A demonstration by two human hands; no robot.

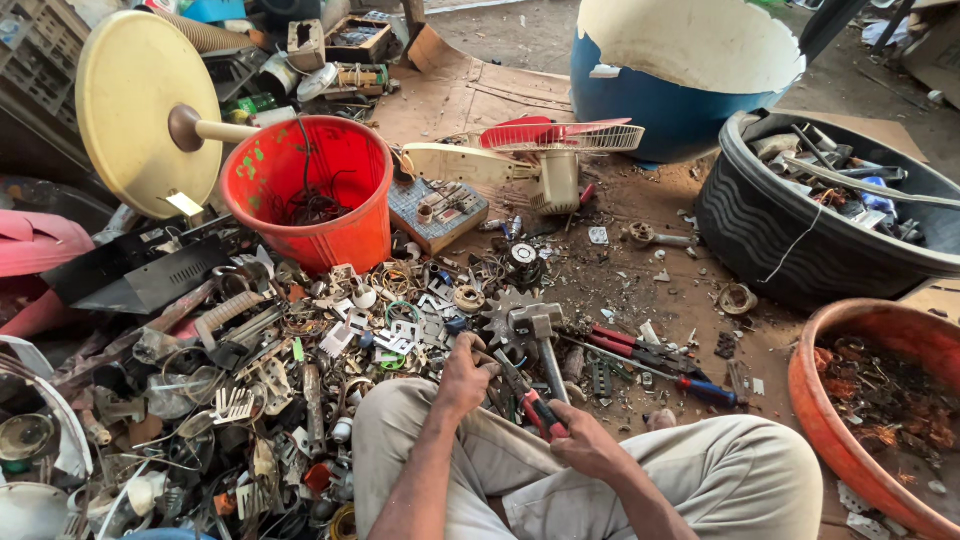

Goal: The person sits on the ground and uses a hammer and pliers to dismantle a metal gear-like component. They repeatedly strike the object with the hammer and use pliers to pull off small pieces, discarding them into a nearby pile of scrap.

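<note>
— What are the two hands doing?

— The right hand has its fingers wrapped tight around the red-and-black handles of a pair of metal pliers, whose nose points up toward the left hand. The left hand's fingers are curled shut over something small at the pliers' tip; I cannot tell what it is.

— Where does that sit?

— Low in the middle, just above the person's knees in beige trousers, over a dirt floor strewn with scrap.

— And close by?

— A steel-headed hammer with a grey handle lies just beside the hands, its head against a dark toothed metal gear. To the right lie long red-handled cutters and a blue-handled screwdriver.

— Further off?

— A red plastic bucket holding dark wires, a cream table fan with a red blade, lying on its side, a black rubber tub of metal parts, and an orange basin of rusty scrap.
</note>
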